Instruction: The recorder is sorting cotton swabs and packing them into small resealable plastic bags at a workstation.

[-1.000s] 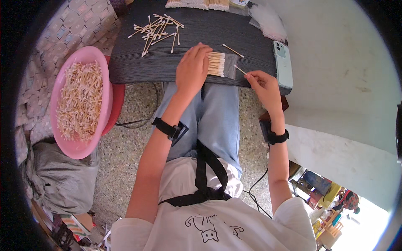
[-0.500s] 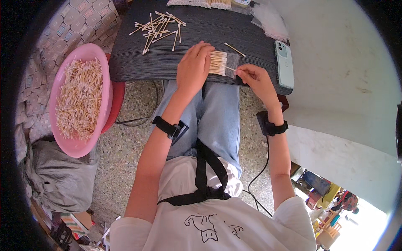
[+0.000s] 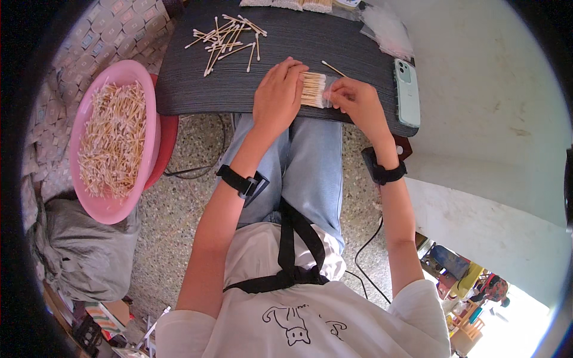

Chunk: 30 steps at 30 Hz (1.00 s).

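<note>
A small clear plastic bag of cotton swabs (image 3: 313, 89) lies near the front edge of the dark table, its swabs side by side with white tips toward the right. My left hand (image 3: 278, 92) covers the bag's left part and grips it, fingers close together. At the bag's right end, my right hand (image 3: 356, 102) is closed in a pinch by the clear plastic flap; whatever is between the fingertips is hidden. A single cotton swab (image 3: 333, 68) lies just beyond my right hand. Farther left is a loose heap of cotton swabs (image 3: 230, 40).
A pink basin (image 3: 154, 128) full of swabs stands left of the table (image 3: 191, 89). A pale green phone (image 3: 407, 92) lies at the right edge. Clear plastic bags (image 3: 387, 30) and filled swab packs (image 3: 286, 3) sit along the far side. A wall rises on the right.
My right hand has moved left, up to the bag's end. The swab it was holding partway in the bag is no longer distinguishable. My left hand stays on the bag.
</note>
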Available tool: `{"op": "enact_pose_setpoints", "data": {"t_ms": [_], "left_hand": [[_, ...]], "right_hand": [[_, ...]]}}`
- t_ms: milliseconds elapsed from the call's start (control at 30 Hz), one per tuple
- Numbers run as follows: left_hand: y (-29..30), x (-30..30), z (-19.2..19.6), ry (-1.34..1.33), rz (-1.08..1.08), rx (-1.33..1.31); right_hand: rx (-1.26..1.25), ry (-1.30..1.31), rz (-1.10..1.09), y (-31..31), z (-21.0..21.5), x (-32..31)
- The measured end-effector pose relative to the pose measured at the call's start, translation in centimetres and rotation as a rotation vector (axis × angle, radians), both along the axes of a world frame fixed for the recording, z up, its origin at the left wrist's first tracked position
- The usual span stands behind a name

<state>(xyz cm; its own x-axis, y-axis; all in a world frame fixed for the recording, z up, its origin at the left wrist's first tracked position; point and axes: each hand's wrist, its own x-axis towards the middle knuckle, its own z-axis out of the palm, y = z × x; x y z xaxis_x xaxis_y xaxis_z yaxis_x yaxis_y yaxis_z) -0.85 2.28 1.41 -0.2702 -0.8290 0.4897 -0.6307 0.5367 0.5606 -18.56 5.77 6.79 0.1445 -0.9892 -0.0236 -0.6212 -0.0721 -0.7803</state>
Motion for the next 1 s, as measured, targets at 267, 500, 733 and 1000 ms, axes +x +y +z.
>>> {"op": "enact_pose_setpoints", "data": {"t_ms": [267, 500, 733, 1000], "left_hand": [[0.0, -0.3, 0.1, 0.023, 0.015, -0.016], [0.0, -0.2, 0.0, 0.001, 0.016, -0.016], [0.1, -0.2, 0.0, -0.028, 0.017, 0.003], [0.0, -0.3, 0.0, -0.012, 0.017, -0.028]], "right_hand": [[0.096, -0.474, -0.192, 1.3, -2.0, -1.1], [0.065, -0.252, -0.144, 0.4, -1.5, 0.3], [0.117, -0.263, -0.055, -0.3, -1.1, -0.6], [-0.395, 0.224, -0.24, -2.1, -2.3, -2.8]]}}
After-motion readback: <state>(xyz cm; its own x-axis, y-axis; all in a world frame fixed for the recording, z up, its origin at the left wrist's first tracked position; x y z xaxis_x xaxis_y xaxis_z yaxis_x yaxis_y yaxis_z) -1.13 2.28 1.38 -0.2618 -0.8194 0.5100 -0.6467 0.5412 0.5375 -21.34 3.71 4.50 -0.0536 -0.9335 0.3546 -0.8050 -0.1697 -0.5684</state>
